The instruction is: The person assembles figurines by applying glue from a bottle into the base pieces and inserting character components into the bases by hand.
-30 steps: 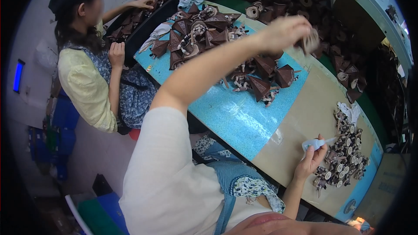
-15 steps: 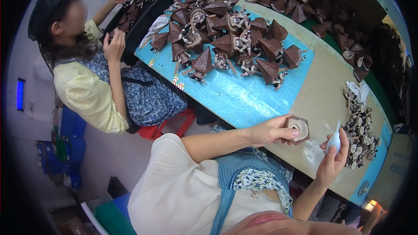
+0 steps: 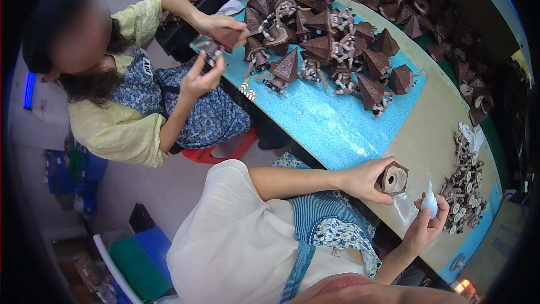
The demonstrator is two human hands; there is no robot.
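Grasping left hand (image 3: 365,182): fingers are clasping a brown cap (image 3: 400,180) above the bench (image 3: 421,138), its pale hollow showing.
Right hand (image 3: 428,224): fingers are curling around a white bottle (image 3: 429,205), its nozzle (image 3: 430,186) pointing up.
Bench: brown cones (image 3: 286,65) are crowding the blue part (image 3: 332,135); small figures (image 3: 466,184) are clustering at right.

A cream top (image 3: 225,247) with a short, loose sleeve (image 3: 229,184) is worn under a blue, finely striped apron (image 3: 315,214). The apron is edged with a flower-print trim (image 3: 349,240) and joined by a plain blue strap (image 3: 298,270). Near the apron, a small brownish marking (image 3: 336,252) is seen.
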